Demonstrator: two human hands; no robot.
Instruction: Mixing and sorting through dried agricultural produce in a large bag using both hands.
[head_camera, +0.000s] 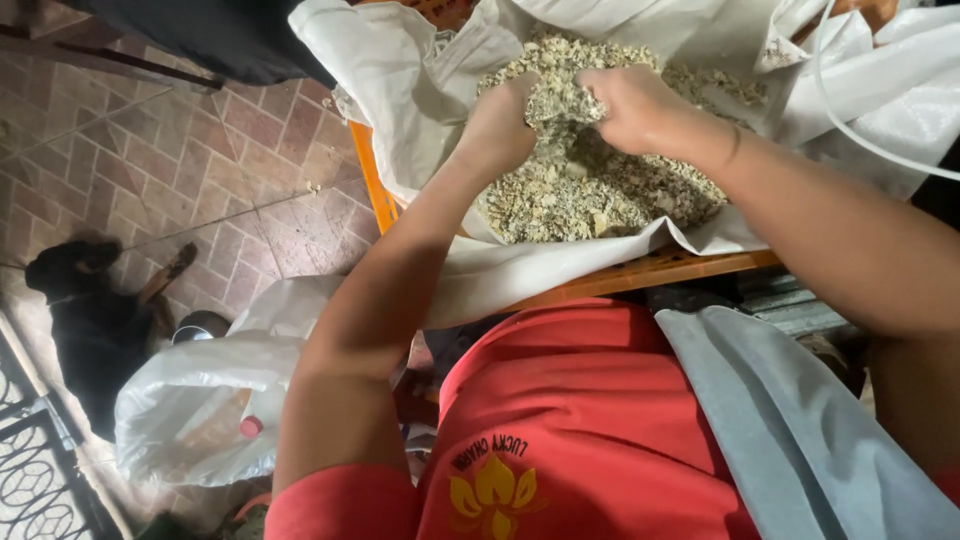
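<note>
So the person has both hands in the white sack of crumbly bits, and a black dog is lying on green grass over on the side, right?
Almost. The black dog lies on a reddish tiled floor, not grass; the head view shows it. Both hands, left hand and right hand, are in the white sack of crumbly bits.

Two bare hands dig into a heap of pale, crumbly dried chips.

The left hand (497, 125) and right hand (640, 108) cup a clump of the beige mixed chips (580, 190) lying in an opened white woven sack (420, 90) on an orange crate (640, 270). A black dog (95, 320) lies on the brick-tiled floor (180, 150), beside a white plastic bag (190, 400).
</note>
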